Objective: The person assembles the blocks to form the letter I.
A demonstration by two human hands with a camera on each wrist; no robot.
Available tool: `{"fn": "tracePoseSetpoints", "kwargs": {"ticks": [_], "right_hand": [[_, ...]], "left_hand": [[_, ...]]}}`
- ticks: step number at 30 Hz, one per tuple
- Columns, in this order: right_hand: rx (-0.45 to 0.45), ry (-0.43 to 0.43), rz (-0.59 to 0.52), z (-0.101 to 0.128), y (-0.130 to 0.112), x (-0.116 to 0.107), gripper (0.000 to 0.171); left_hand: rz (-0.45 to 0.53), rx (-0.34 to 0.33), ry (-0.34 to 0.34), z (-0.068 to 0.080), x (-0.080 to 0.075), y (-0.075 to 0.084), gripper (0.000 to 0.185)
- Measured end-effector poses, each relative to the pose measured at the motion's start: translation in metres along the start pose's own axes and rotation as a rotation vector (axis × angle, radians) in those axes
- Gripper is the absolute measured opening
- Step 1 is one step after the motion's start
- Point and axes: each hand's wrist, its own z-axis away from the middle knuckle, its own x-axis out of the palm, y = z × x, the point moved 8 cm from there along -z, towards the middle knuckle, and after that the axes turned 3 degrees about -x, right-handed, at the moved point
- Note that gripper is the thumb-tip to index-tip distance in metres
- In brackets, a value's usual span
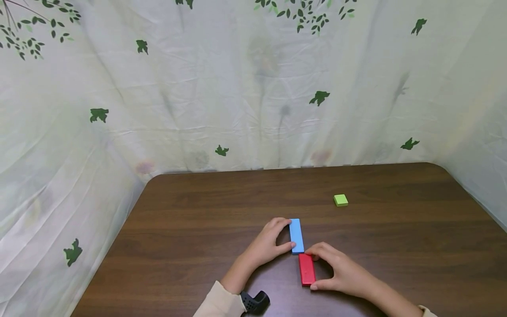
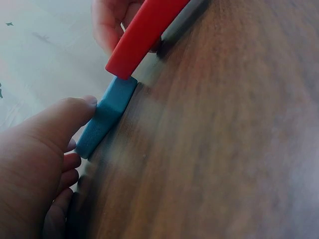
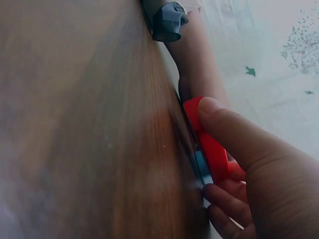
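— Holding what in the left hand?

— Clamped on a blue block, with the thumb at the near end and a fingertip at the far corner, both along the left side.

— And in the right hand?

— Clamped too, this time on a red block, pinching from the right with the thumb at the near corner and fingertips at the far one.

— Pictured where, exactly?

— Lined up nearly end to end over a dark wooden table, with blue farther out and red closer to the person, stepped slightly to the right.

— Touching at the ends?

— Cannot tell for certain. Very close in the head view; overlapping along the line of sight in the left wrist view. Cannot tell, either, whether resting on the wood or held just above it, in the case of the red.

— Seen elsewhere on the table?

— Look beyond the hands and to the right for a small green block, lying well apart from both.

— Worn on the arms?

— Dressed in cream sleeves, with a black device at the left wrist.

— And behind?

— Hung with white cloth, printed with leafy branches and dark green shapes.
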Motion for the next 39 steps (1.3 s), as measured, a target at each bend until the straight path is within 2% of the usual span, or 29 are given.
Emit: {"fn": "tracePoseSetpoints", "kwargs": {"ticks": [15,25,32,39], "right_hand": [[0.027,-0.023,0.057,-0.002,0.0,0.009,0.058],[0.05,-0.036,0.077,-0.002,0.001,0.011,0.066],[0.025,-0.027,0.073,-0.001,-0.002,0.009,0.049],[-0.005,-0.026,0.099,0.0,-0.003,0.009,0.048]], "left_hand": [[0.002,-0.006,-0.011,0.0,0.002,-0.002,0.06],[0.004,0.0,-0.004,0.0,0.002,-0.002,0.06],[0.003,-0.01,-0.008,0.0,0.002,-0.003,0.059],[0.003,-0.014,-0.01,0.0,0.001,-0.001,0.06]]}}
